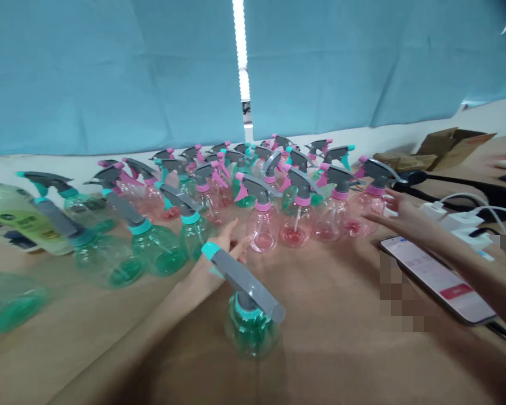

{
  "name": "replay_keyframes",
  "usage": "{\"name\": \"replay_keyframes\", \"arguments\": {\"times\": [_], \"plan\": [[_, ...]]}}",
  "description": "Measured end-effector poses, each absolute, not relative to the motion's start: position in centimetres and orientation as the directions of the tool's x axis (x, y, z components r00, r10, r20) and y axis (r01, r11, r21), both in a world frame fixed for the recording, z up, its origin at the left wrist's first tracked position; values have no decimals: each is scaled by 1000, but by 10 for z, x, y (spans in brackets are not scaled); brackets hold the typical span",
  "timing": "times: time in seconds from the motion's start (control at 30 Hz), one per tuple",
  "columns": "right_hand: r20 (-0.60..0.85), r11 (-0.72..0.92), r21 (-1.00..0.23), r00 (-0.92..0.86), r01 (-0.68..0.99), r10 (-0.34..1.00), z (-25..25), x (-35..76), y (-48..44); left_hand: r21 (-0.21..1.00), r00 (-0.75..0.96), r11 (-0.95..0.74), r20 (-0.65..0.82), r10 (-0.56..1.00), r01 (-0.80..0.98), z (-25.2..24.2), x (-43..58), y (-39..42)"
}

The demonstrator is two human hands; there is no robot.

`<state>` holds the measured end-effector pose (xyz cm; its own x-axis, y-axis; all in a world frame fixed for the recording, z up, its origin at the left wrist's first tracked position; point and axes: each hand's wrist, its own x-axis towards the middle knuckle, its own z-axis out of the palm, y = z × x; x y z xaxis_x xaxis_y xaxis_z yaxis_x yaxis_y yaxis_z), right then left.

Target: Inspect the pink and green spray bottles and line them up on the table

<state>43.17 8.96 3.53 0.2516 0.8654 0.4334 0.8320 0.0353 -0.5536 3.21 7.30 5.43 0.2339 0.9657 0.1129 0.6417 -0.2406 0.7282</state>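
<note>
My left hand (226,241) reaches forward with fingers stretched out, its fingertips close to a clear pink spray bottle (262,230); whether they touch is unclear. A green spray bottle (253,329) with a grey and teal trigger head stands nearest to me, hiding part of that hand. On the right, my right hand (398,218) has its fingers extended beside the end pink spray bottle (365,211), at or very near its side. Between the two hands, several pink bottles stand upright in a row, pressed close together. Neither hand grasps anything.
More pink and green spray bottles (156,247) crowd the left and back of the table. A large labelled bottle (25,216) stands far left. A phone (438,281) lies under my right forearm, near white chargers with cables (464,222). Behind sits an open cardboard box (451,147).
</note>
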Motion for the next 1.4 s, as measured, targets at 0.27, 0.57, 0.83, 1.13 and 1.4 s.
{"name": "replay_keyframes", "arguments": {"times": [0.27,0.57,0.83,1.13,1.4], "plan": [[424,40,-542,232,840,876,76,362,27,719,99,-205,188,977,664,71,-49,6],[406,550,-658,-372,514,835,95,225,63,733,-435,-23,428,792,680,67,-143,-15],[380,573,-625,-434,530,817,87,173,100,769,-455,7,371,809,640,56,-166,10],[359,581,-571,-460,580,812,82,146,118,774,-414,-24,365,834,633,46,-158,19],[350,575,-502,-456,646,818,90,162,110,749,-296,-110,387,873,654,38,-129,21]]}}
